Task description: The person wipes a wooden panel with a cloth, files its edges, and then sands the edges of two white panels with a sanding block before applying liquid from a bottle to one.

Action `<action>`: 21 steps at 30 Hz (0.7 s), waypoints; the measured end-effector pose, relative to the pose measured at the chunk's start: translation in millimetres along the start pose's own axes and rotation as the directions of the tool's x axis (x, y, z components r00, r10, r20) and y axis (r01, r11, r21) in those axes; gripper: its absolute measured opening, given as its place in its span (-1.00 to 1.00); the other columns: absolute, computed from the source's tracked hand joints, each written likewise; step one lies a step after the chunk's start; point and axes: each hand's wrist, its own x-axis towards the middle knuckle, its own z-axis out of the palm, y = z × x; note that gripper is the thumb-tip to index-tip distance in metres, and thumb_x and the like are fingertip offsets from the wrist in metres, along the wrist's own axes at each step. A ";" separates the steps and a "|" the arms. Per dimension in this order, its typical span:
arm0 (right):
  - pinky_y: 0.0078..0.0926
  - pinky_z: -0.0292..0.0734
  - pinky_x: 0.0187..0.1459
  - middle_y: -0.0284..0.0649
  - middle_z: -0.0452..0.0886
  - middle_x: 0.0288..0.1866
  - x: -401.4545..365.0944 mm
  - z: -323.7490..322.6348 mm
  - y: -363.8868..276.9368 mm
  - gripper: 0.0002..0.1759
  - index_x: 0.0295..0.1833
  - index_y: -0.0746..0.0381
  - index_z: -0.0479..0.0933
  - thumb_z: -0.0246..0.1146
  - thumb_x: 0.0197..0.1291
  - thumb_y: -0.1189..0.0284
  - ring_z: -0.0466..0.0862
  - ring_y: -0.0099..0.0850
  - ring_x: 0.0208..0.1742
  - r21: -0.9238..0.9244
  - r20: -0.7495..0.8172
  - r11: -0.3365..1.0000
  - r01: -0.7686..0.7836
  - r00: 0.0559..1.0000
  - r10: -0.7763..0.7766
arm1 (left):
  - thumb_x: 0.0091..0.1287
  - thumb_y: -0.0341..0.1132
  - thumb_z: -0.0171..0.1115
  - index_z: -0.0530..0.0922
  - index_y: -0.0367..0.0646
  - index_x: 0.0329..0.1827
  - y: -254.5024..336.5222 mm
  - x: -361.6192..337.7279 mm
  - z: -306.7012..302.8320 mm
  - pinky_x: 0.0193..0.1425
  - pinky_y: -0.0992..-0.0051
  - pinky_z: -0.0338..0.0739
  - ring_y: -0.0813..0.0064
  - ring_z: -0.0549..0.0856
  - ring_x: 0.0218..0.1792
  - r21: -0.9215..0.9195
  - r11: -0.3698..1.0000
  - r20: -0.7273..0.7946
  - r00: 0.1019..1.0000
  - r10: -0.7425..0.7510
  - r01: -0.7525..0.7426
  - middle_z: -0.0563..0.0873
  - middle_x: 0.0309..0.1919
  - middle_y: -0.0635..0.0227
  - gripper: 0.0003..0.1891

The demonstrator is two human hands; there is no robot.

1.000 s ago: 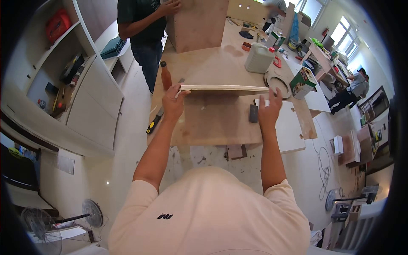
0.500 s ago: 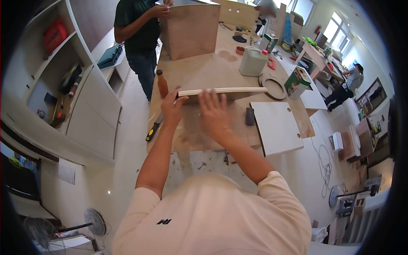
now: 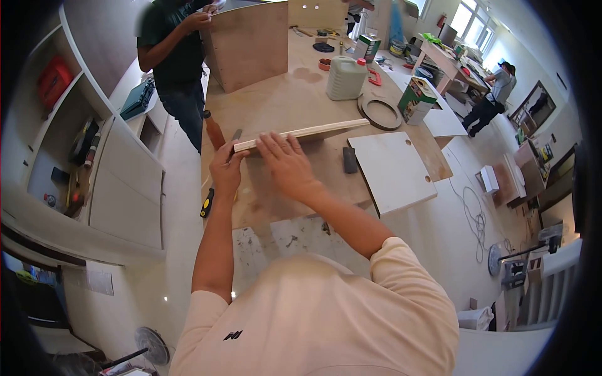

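Note:
A wooden board (image 3: 326,128) stands on its long edge on the worktable, its pale upper edge facing me. My left hand (image 3: 226,172) is closed around the board's left end, thumb on the near side. My right hand (image 3: 290,169) lies with fingers stretched out against the board's upper edge, near the left end. Beside my left hand lies a tool with a black and yellow handle (image 3: 207,203), its blade partly hidden. An orange-brown bottle (image 3: 214,130) is just beyond that hand. Right of the board are a dark block (image 3: 350,160) and a white panel (image 3: 394,172) with round holes.
Farther back on the worktable (image 3: 263,103) are a jerrycan (image 3: 345,78), a roll of edging strip (image 3: 380,115), a green and white tin (image 3: 416,100) and a large wooden box (image 3: 249,47). A person (image 3: 172,62) stands beside the box; others are farther back.
My right hand has slid left along the board's edge, closer to my left hand. The view has shifted, and the board now slants more, its left end nearer me.

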 end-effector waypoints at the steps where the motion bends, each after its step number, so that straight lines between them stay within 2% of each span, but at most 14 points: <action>1: 0.02 0.01 0.60 -0.16 0.36 0.56 -4.8 -5.2 9.9 -0.31 0.51 0.20 0.34 0.15 0.21 0.47 0.27 -0.20 0.61 -0.012 -0.008 1.000 -0.028 1.000 0.028 | 0.34 -0.53 0.36 0.67 -0.36 0.05 2.6 -0.8 0.3 0.04 0.53 0.58 0.51 0.70 -0.09 -0.022 1.000 0.000 1.000 -0.017 0.017 0.76 -0.11 0.26 -0.76; 5: 0.04 0.02 0.59 -0.18 0.38 0.54 -27.6 -23.9 58.4 -0.29 0.50 0.17 0.35 0.14 0.16 0.52 0.29 -0.21 0.60 -0.112 0.000 0.984 -0.139 0.990 0.140 | 0.33 -0.55 0.37 0.65 -0.42 0.06 5.6 -2.5 1.0 0.06 0.54 0.58 0.53 0.69 -0.09 -0.104 0.992 0.006 0.998 -0.067 0.068 0.74 -0.10 0.25 -0.74; 8: 0.04 0.04 0.58 -0.19 0.39 0.53 -49.8 -31.8 103.3 -0.27 0.49 0.17 0.36 0.17 0.11 0.52 0.29 -0.20 0.59 -0.200 -0.032 0.950 -0.239 0.971 0.237 | 0.35 -0.56 0.36 0.64 -0.42 0.09 2.0 -5.0 -0.1 0.07 0.56 0.59 0.54 0.69 -0.09 -0.036 0.998 0.007 0.999 -0.049 0.049 0.74 -0.08 0.24 -0.73; 12: 0.05 0.03 0.58 -0.21 0.33 0.57 -81.7 -46.5 162.0 -0.25 0.48 0.17 0.37 0.20 0.07 0.51 0.26 -0.17 0.60 -0.311 -0.121 0.848 -0.429 0.903 0.412 | 0.37 -0.56 0.34 0.63 -0.43 0.10 11.5 -8.7 0.8 0.09 0.59 0.58 0.56 0.70 -0.08 -0.077 0.995 0.008 0.998 -0.068 0.068 0.73 -0.06 0.26 -0.73; 13: 0.03 0.13 0.52 -0.19 0.40 0.51 -91.6 -44.8 175.1 -0.35 0.42 0.18 0.42 0.19 0.13 0.48 0.36 -0.15 0.52 -0.281 -0.166 0.813 -0.509 0.861 0.481 | 0.38 -0.56 0.34 0.63 -0.43 0.11 8.6 -9.8 0.8 0.09 0.59 0.58 0.56 0.70 -0.08 -0.097 0.992 0.006 0.997 -0.080 0.080 0.73 -0.06 0.27 -0.73; 15: -0.02 0.34 0.40 -0.13 0.54 0.39 -106.3 -45.1 190.5 -0.52 0.30 0.21 0.53 0.18 0.25 0.43 0.54 -0.12 0.36 -0.210 -0.251 0.723 -0.658 0.752 0.610 | 0.38 -0.56 0.34 0.62 -0.43 0.12 4.7 -11.6 0.1 0.09 0.60 0.58 0.57 0.70 -0.07 -0.112 0.989 0.007 0.995 -0.101 0.101 0.73 -0.06 0.27 -0.72; 16: -0.06 0.43 0.28 -0.09 0.60 0.28 -111.3 -49.4 194.4 -0.58 0.24 0.25 0.55 0.20 0.29 0.39 0.61 -0.13 0.21 -0.047 -0.144 0.663 -0.747 0.662 0.736 | 0.38 -0.56 0.34 0.62 -0.42 0.13 3.9 -12.0 -0.1 0.09 0.60 0.58 0.56 0.70 -0.07 -0.107 0.988 0.007 0.994 -0.109 0.110 0.73 -0.06 0.27 -0.72; 18: -0.14 0.60 0.04 0.00 0.71 0.07 -117.2 -58.7 200.3 -0.65 0.11 0.33 0.60 0.24 0.37 0.31 0.75 -0.15 -0.10 0.236 0.133 0.429 -0.872 0.467 0.874 | 0.37 -0.56 0.34 0.62 -0.42 0.13 4.1 -10.5 1.0 0.09 0.60 0.59 0.56 0.70 -0.06 -0.110 0.986 0.006 0.992 -0.124 0.124 0.73 -0.05 0.27 -0.71; 19: -0.28 0.65 -0.20 -0.05 0.76 -0.09 -118.2 -55.8 195.7 -0.64 0.05 0.35 0.62 0.27 0.41 0.25 0.74 -0.31 -0.35 0.332 0.102 0.380 -0.863 0.433 0.896 | 0.37 -0.57 0.34 0.62 -0.42 0.13 5.6 -11.0 0.4 0.09 0.59 0.59 0.56 0.70 -0.06 -0.117 0.984 0.008 0.991 -0.135 0.135 0.73 -0.05 0.27 -0.71; 21: -0.36 0.64 -0.18 -0.11 0.76 -0.14 -116.5 -47.9 187.6 -0.71 -0.01 0.33 0.64 0.30 0.37 0.31 0.74 -0.34 -0.35 0.595 0.068 0.292 -0.748 0.409 0.910 | 0.37 -0.57 0.34 0.63 -0.42 0.13 7.3 -12.7 -0.9 0.09 0.59 0.59 0.55 0.71 -0.06 -0.125 0.981 0.008 0.988 -0.151 0.151 0.73 -0.05 0.27 -0.71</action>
